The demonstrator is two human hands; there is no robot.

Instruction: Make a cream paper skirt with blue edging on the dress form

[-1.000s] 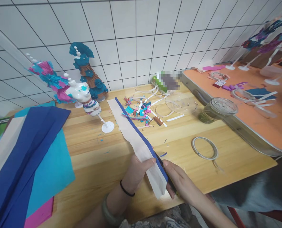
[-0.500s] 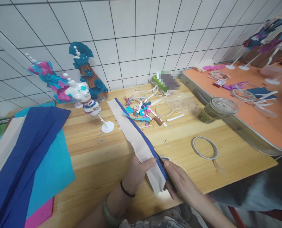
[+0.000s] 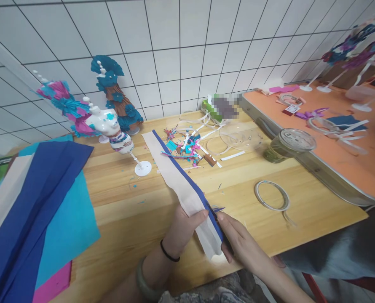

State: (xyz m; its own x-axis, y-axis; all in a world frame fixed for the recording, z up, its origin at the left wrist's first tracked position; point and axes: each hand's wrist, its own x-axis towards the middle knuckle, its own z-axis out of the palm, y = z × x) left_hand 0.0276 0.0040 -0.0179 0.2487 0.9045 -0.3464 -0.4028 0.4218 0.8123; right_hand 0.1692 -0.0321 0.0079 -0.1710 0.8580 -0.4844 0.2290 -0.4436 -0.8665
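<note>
One long pale strip (image 3: 177, 180), blue-edged, left fingers (image 3: 198, 218) pinching it, right fingers (image 3: 229, 224) gripping dark tool (image 3: 226, 244)

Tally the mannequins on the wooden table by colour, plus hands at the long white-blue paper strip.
Teal-brown paper-dressed mannequin: 1
Pink-turquoise paper-dressed mannequin: 1
Mostly white mannequin: 1
Hands (left hand, right hand) at strip: 2
Total: 5

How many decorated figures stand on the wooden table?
3: the white figure in front, left of the paper strip; the pink and turquoise one behind it; the brown and teal one by the tiled wall. They partly overlap, so another could be hidden.
</note>
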